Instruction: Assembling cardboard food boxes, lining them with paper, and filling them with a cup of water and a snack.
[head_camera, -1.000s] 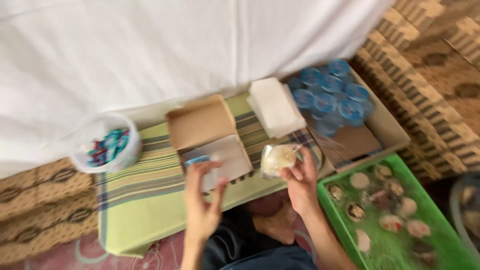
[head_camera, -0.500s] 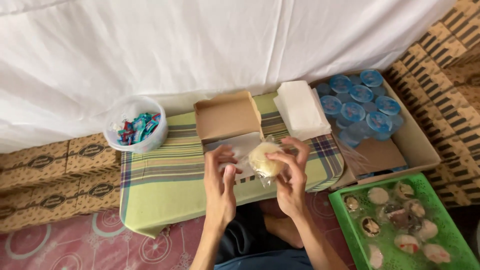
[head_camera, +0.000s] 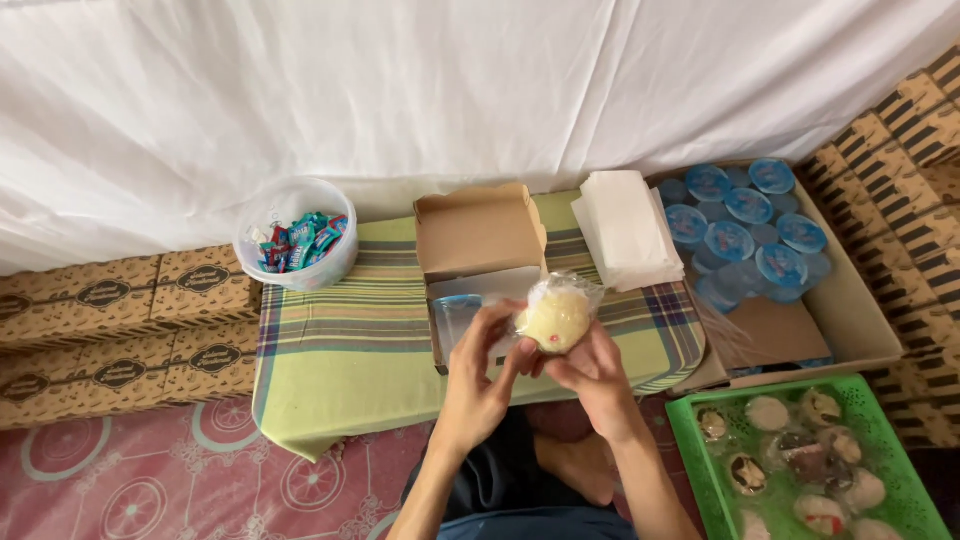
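Observation:
Both of my hands hold a pale yellow round cake in clear plastic wrap (head_camera: 553, 316) just above the near edge of a small open brown cardboard box (head_camera: 478, 237). My left hand (head_camera: 481, 380) grips the wrap from the left side. My right hand (head_camera: 592, 371) supports it from below and right. Inside the box lie a white paper liner and a sealed water cup with a blue lid (head_camera: 456, 310). The box stands on a low table covered with a green striped cloth (head_camera: 340, 340).
A clear tub of wrapped sweets (head_camera: 296, 233) stands at the table's back left. A stack of white paper (head_camera: 626, 228) lies at back right. Right of the table are a carton of blue-lidded cups (head_camera: 748, 215) and a green basket of wrapped cakes (head_camera: 805, 460). Flat brown boxes (head_camera: 110, 330) lie left.
The view has steadied and shifted. My left hand moved off the box liner onto the wrapped cake, so both hands grip it now. The cup in the box has come into sight.

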